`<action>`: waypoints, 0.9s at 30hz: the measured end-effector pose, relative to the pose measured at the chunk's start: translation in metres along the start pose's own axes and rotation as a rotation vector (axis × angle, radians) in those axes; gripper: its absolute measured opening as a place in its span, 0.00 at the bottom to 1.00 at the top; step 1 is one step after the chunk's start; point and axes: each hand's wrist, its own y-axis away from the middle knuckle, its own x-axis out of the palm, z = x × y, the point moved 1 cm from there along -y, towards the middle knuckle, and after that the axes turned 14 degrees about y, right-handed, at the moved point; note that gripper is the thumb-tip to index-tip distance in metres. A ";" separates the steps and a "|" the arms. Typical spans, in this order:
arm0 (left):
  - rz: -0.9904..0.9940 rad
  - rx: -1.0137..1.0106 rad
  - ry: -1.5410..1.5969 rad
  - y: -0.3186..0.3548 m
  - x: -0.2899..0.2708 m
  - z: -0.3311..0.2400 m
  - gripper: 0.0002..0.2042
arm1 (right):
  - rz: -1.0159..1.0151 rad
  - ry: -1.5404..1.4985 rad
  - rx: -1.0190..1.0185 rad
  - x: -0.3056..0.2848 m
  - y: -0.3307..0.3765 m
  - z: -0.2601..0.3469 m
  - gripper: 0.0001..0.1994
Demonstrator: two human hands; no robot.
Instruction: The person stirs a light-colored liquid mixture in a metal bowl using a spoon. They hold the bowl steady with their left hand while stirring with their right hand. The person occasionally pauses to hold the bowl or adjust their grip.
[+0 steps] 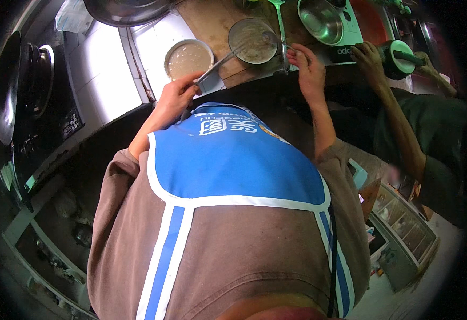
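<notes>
In my left hand (178, 96) is a pair of chopsticks (220, 65), closed in the fingers. Their far ends reach into a round bowl (252, 41) that holds something pale, like flour or batter. Left of it, close to my left hand, stands a round bowl of beige liquid (188, 60) with bubbles on top. My right hand (309, 65) is raised right of the flour bowl, its thumb and fingers pinched together. What they hold is too small to make out. Just left of those fingertips lies a long-handled green utensil (282, 29).
A metal bowl (321, 22) sits on a white scale (350, 32) beyond my right hand. At the right, a co-worker's hand (369, 60) is at a green-topped round container (401, 60). Dark pans (9, 88) stand at the left, and a large pan (126, 12) lies at the back.
</notes>
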 end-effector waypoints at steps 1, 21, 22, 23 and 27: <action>-0.004 0.004 -0.073 -0.004 0.002 -0.001 0.17 | -0.007 0.094 -0.033 0.003 0.000 0.003 0.13; -0.092 0.283 -0.671 -0.026 0.020 -0.003 0.13 | -0.019 0.240 -0.047 0.052 0.006 -0.024 0.12; -0.101 0.272 -0.693 -0.027 0.022 -0.006 0.12 | -0.003 0.292 -0.094 0.048 0.003 -0.020 0.12; -0.103 0.288 -0.701 -0.028 0.023 -0.006 0.12 | 0.013 0.345 -0.140 0.043 0.000 -0.014 0.11; -0.136 0.333 -0.745 -0.032 0.024 -0.008 0.12 | 0.099 0.448 -0.375 0.024 -0.010 0.009 0.10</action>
